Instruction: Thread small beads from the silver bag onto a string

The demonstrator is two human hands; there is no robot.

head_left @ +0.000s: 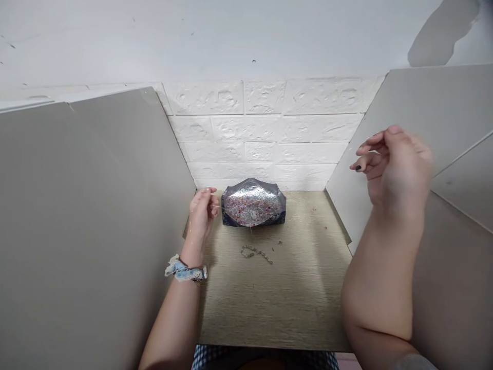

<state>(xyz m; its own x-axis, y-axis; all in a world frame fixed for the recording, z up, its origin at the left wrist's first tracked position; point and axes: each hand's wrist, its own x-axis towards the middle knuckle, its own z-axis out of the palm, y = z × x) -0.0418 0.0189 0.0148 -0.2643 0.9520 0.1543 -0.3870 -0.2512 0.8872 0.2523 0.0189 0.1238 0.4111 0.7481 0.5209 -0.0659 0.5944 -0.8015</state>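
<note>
Pinched fingers of my left hand [202, 206] hold a thin clear thread [216, 206], beside the left end of a dark pouch with a clear window [253, 205]. Small multicoloured beads show through that window. High on the right, my right hand [396, 167] is raised with thumb and fingers together. Whatever it may hold is too fine to make out, and its edges are slightly blurred. In front of the pouch, a short curved string of pale greenish beads [257, 253] lies on the wooden tabletop [277, 303].
Tall grey panels, one at the left [88, 216] and one at the right [435, 113], close in the tabletop. Behind it rises a white brick-patterned wall [265, 128]. Tiny dark bits [280, 242] lie near the beads. A blue scrunchie [185, 270] circles my left wrist.
</note>
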